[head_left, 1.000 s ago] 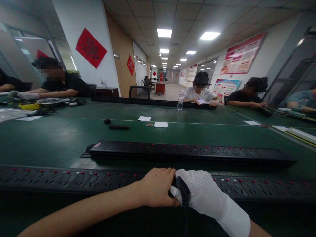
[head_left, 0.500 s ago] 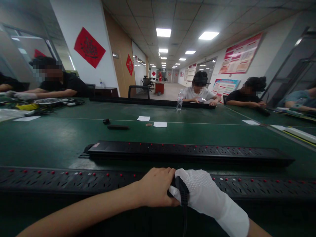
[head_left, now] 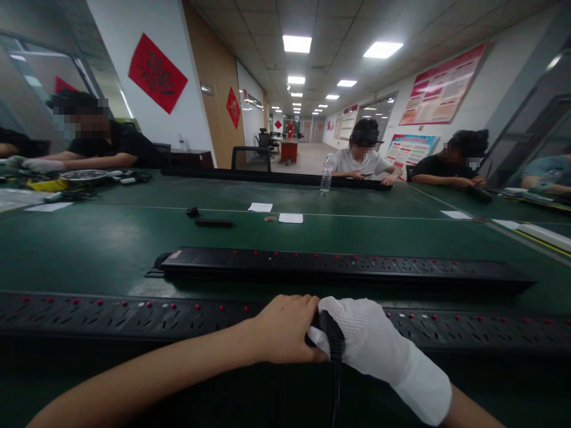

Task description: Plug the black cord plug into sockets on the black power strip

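Note:
My right hand (head_left: 361, 333), in a white dotted glove, is closed around a black plug (head_left: 331, 330) whose cord hangs down toward the bottom of the view. Bare and pressed against it, my left hand (head_left: 288, 330) has its fingers wrapped over the near power strip (head_left: 178, 318) or something dark at the plug; the contact is partly hidden. The near strip is long and black with red dots, and runs across the view beneath both hands. Beyond it lies a second black strip (head_left: 334, 267), also with red dots.
The green table (head_left: 111, 238) bears white papers (head_left: 291, 218), a short black bar (head_left: 214, 223), a small black part (head_left: 192, 211) and a water bottle (head_left: 326, 173). A long black strip (head_left: 276, 177) lies at the far edge. Several people sit around the table.
The view has tilted down slightly, so the hands and strips appear a little higher or shifted. Both hands keep the same grip.

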The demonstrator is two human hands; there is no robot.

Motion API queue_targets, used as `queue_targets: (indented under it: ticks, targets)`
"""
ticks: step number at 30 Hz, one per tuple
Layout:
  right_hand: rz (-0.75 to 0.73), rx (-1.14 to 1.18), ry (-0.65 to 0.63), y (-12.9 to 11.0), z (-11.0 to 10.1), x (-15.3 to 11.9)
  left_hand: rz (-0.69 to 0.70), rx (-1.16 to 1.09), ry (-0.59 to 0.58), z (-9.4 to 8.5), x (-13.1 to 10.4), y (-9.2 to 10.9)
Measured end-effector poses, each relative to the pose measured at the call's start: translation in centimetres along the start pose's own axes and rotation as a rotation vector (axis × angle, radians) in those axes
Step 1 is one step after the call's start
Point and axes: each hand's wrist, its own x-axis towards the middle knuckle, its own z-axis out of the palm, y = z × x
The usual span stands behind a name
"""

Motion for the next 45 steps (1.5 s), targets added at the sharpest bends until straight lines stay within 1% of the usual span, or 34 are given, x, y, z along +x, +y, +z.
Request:
queue_targets:
  ticks: [11, 17, 23, 31, 34, 37, 41, 45]
  targets:
    - [0.002, -0.049, 0.024, -0.07, 0.23, -0.03, 0.0, 0.027, 0.023, 0.11, 0.08, 0.04]
    - [0.009, -0.017, 0.012, -0.01, 0.03, -0.05, -0.002, 0.02, 0.0, 0.08, 0.17, 0.01]
    - [0.008, 0.01, 0.001, -0.05, -0.06, -0.03, -0.014, 0.011, -0.037, -0.36, 0.05, 0.32]
    - [0.012, -0.018, -0.006, -0.03, 0.09, -0.04, -0.014, 0.019, -0.025, -0.05, 0.12, 0.16]
    - [0.01, -0.047, 0.021, -0.04, 0.22, -0.05, -0.006, 0.033, -0.011, 0.05, 0.13, 0.15]
    - [0.004, -0.068, 0.046, -0.01, 0.37, -0.07, -0.019, 0.031, -0.03, -0.04, 0.12, 0.24]
    - [0.0, -0.057, 0.037, 0.08, 0.3, -0.06, -0.026, 0.011, -0.043, -0.28, 0.11, 0.32]
    - [-0.008, -0.024, 0.009, 0.02, -0.07, -0.03, -0.025, 0.004, -0.029, -0.23, 0.09, 0.23]
